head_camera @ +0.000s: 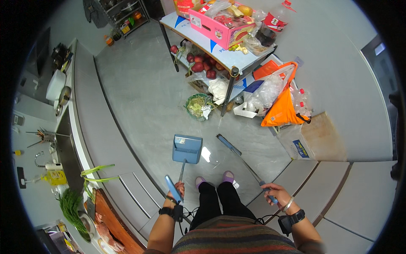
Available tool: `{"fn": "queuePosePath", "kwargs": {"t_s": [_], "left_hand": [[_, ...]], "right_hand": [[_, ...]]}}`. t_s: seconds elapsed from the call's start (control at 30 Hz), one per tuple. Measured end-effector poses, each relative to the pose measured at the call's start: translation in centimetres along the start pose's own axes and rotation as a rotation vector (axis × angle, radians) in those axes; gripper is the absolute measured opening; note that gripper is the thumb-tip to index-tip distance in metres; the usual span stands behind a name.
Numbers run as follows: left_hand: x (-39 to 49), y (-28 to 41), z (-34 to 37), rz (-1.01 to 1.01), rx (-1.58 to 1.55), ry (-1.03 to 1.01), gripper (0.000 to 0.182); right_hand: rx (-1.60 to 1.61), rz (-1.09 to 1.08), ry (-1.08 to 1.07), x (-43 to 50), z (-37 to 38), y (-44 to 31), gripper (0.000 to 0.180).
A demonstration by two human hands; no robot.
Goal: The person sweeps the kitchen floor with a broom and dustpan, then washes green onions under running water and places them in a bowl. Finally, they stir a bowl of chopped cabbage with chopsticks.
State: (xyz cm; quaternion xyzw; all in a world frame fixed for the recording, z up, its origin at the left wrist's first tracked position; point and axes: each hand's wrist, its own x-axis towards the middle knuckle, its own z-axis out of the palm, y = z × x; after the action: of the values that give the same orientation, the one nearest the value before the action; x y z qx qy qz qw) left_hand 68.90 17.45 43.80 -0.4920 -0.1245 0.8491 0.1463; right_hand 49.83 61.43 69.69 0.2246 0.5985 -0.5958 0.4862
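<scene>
My left hand (180,190) is closed around the handle of a blue long-handled dustpan (187,148), whose pan is over the grey floor in front of my feet. My right hand (275,193) grips the blue end of a broom's handle. The broom's narrow head (229,144), with dark bristles, points away from me, to the right of the dustpan and apart from it. Whether the pan or the bristles touch the floor, I cannot tell. Both wrists wear black straps with small devices. A small white piece (235,184) lies beside my right slipper.
Ahead stands a table (203,38) with a pink box of food, apples on its lower shelf. By its leg is a green waste basket (189,111); bags (279,111) stand to the right. A counter (83,139) with a sink and cutting board runs along the left, cabinets (330,181) at the right.
</scene>
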Motion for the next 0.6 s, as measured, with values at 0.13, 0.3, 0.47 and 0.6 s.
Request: {"fn": "queuePosePath", "kwargs": {"t_s": [0.13,0.3,0.47,0.6], "left_hand": [[5.2,-0.8,1.9,-0.054,-0.241,-0.014,0.027],[6.3,-4.1,6.3,0.175,0.027,0.049,0.043],[4.1,-6.9,8.5,0.216,0.168,0.019,0.030],[5.5,-7.6,8.9,0.292,0.009,-0.062,0.017]], "right_hand": [[0.021,-0.071,-0.105,-0.1,3.2,-3.2,0.030],[0.003,-0.259,-0.491,-0.3,6.5,-6.0,0.054],[-0.309,-0.405,-0.376,-0.3,9.1,-7.0,0.046],[-0.913,-0.914,-0.049,0.2,10.8,-7.5,0.039]]}}
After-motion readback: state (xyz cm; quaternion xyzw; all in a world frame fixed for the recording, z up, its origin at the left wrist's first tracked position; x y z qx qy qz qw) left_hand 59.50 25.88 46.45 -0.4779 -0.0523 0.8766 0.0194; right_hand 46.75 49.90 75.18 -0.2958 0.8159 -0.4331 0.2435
